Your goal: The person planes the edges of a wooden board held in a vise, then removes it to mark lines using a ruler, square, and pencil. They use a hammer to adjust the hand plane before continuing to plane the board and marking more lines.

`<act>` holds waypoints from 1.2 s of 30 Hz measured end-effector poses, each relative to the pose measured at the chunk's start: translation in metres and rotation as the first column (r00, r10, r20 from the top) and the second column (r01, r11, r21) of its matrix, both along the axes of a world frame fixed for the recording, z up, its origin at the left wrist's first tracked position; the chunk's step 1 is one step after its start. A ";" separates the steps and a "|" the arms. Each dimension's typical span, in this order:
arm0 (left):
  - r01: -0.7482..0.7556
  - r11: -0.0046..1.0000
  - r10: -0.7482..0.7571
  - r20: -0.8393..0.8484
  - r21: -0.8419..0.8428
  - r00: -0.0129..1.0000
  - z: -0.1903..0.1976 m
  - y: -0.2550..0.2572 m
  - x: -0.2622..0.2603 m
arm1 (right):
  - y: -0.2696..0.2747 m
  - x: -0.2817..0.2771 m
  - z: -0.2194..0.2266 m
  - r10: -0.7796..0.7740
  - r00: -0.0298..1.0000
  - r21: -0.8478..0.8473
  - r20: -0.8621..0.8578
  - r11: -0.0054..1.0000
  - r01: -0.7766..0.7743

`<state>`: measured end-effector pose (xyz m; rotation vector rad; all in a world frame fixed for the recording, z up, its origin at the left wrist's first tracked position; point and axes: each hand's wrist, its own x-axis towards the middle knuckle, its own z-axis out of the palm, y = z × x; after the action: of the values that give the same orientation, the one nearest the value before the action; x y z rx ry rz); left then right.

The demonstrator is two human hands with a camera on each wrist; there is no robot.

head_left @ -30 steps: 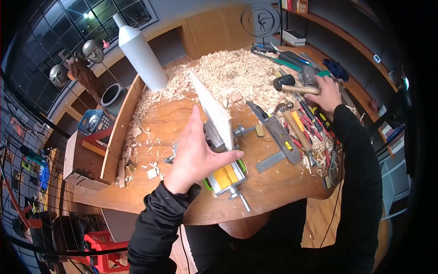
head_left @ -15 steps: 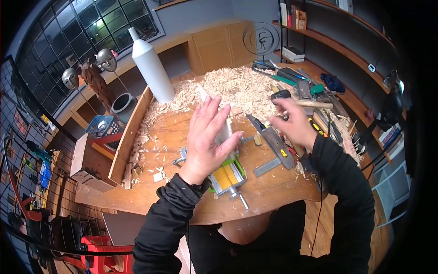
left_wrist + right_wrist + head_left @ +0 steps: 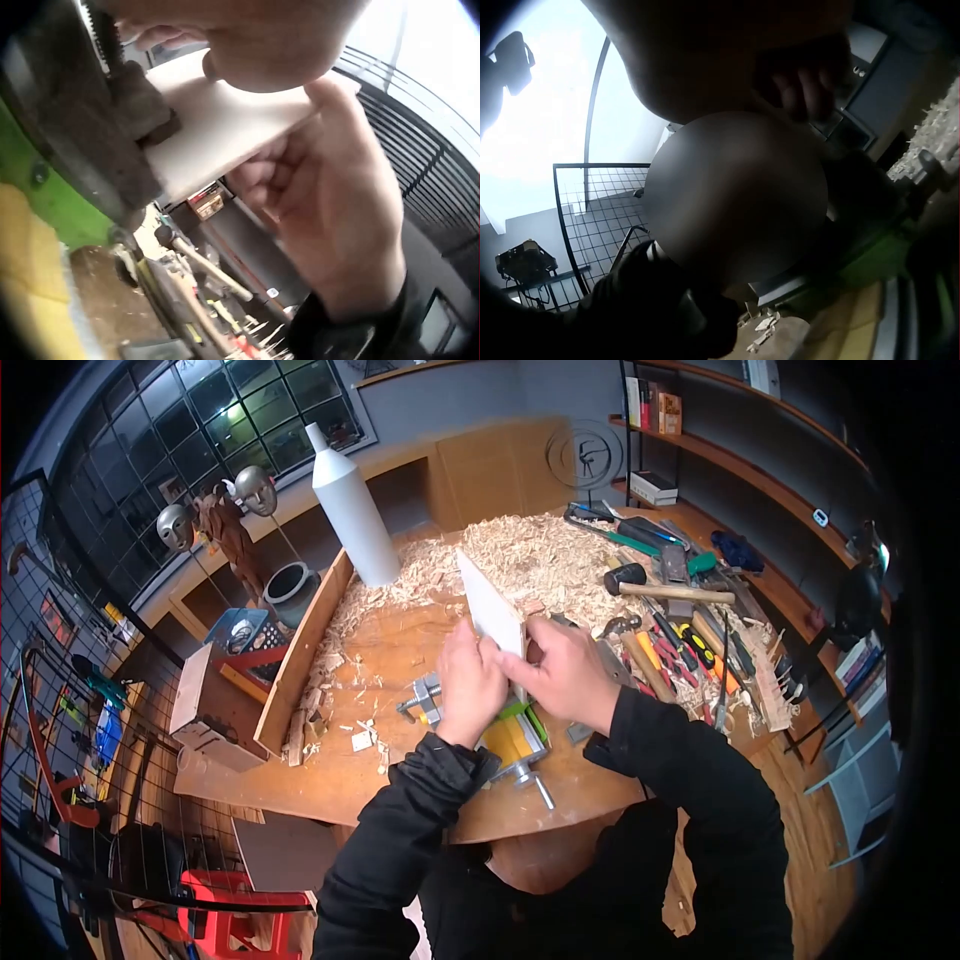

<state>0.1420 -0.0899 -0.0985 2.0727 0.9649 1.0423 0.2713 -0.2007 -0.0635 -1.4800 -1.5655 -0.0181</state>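
A pale thin board (image 3: 490, 600) stands upright in a metal vise with green and yellow parts (image 3: 512, 738). The left hand (image 3: 470, 682) lies along the board's left face, its thumb near the close edge. From the other side, the right hand (image 3: 568, 672) grips the same board near that edge. In the left wrist view, the right hand (image 3: 337, 187) has its thumb on the board's (image 3: 217, 127) edge and its fingers curled against the far face, while the left hand (image 3: 277, 41) covers part of the near face. The right wrist view is dark, with contact there hard to see.
Wood shavings (image 3: 530, 555) cover the table's back. A mallet (image 3: 675, 593), pliers and other hand tools crowd the right side. A wooden rail (image 3: 305, 650) borders the left, near a tall white bottle (image 3: 358, 525). The vise handle (image 3: 543, 792) points toward the person.
The right hand has left the mallet and moved left to the board; the mallet lies on the table. The left hand, raised and spread before, has closed in on the board.
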 end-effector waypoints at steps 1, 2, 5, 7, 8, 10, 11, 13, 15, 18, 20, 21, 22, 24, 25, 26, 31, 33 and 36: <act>-0.002 1.000 0.002 -0.001 -0.007 1.000 0.004 -0.003 -0.002 | 0.002 -0.002 0.006 -0.003 1.000 -0.028 -0.031 1.000 0.002; 0.003 0.998 0.008 -0.169 0.065 0.986 0.010 -0.006 -0.005 | 0.006 -0.002 0.005 -0.010 1.000 -0.008 -0.018 1.000 0.010; 0.101 0.990 -0.058 -0.358 0.101 0.932 0.019 -0.002 -0.019 | 0.017 -0.005 0.006 -0.033 0.999 -0.003 -0.027 0.999 0.033; 0.135 0.991 -0.130 -0.469 -0.022 0.874 0.030 -0.007 -0.025 | 0.016 -0.007 0.009 -0.050 0.999 -0.029 0.004 0.998 0.050; 0.166 0.985 -0.170 -0.463 -0.049 0.870 0.033 -0.005 -0.027 | 0.018 -0.007 0.007 -0.059 0.998 0.013 0.033 0.998 0.059; 0.189 0.976 -0.107 -0.523 0.107 0.846 0.021 -0.006 -0.031 | 0.015 -0.010 0.011 -0.075 0.995 -0.008 0.062 0.997 0.075; 0.221 0.939 -0.034 -0.570 0.263 0.821 0.015 -0.006 -0.031 | 0.014 -0.011 0.012 -0.073 0.995 -0.013 0.063 0.997 0.074; 0.205 0.933 0.001 -0.571 0.297 0.821 0.008 -0.004 -0.025 | 0.014 -0.011 0.012 -0.089 0.996 -0.076 0.027 0.993 0.091; 0.189 0.925 0.035 -0.569 0.330 0.822 0.003 -0.001 -0.023 | 0.015 -0.010 0.010 -0.080 0.995 -0.037 0.058 0.996 0.082; 0.202 0.931 0.015 -0.583 0.305 0.812 -0.001 0.001 -0.024 | 0.021 0.008 0.001 0.067 0.998 -0.058 -0.011 0.996 -0.068; 0.193 0.915 0.051 -0.576 0.355 0.816 -0.001 0.000 -0.025 | 0.014 0.022 0.001 0.321 0.871 -0.101 -0.371 0.919 -0.382; 0.194 0.914 0.050 -0.574 0.356 0.818 0.001 -0.001 -0.025 | 0.012 0.030 -0.002 0.294 0.890 0.039 -0.348 0.953 -0.299; 0.190 0.913 0.058 -0.576 0.362 0.815 0.002 -0.003 -0.025 | 0.013 0.047 -0.008 0.224 0.822 0.036 -0.524 0.970 -0.241; 0.193 0.908 0.065 -0.579 0.371 0.812 0.005 -0.006 -0.026 | 0.022 0.069 -0.031 0.148 0.717 0.026 -0.681 0.984 -0.178; 0.205 0.910 0.050 -0.585 0.361 0.809 0.007 -0.006 -0.027 | 0.028 0.076 -0.045 -0.057 0.868 -0.229 -0.494 0.971 -0.066; 0.217 0.911 0.035 -0.591 0.351 0.806 0.009 -0.006 -0.028 | 0.030 0.077 -0.049 -0.224 0.945 -0.439 -0.238 0.893 0.101; 0.299 0.885 -0.031 -0.596 0.357 0.803 0.011 0.002 -0.036 | 0.040 0.087 -0.103 -0.053 0.957 -0.465 -0.285 0.881 -0.089; 0.337 0.862 -0.076 -0.561 0.378 0.824 0.007 0.005 -0.039 | 0.035 0.085 -0.103 0.035 0.867 -0.513 -0.496 0.794 -0.326; 0.396 0.840 -0.119 -0.587 0.371 0.801 0.012 0.011 -0.045 | 0.025 0.090 -0.093 0.020 0.884 -0.659 -0.466 0.659 -0.362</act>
<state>0.0971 -0.0784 -0.0867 2.9292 0.6572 0.5704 0.3617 -0.1762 -0.1567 -1.7293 -1.4034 1.1314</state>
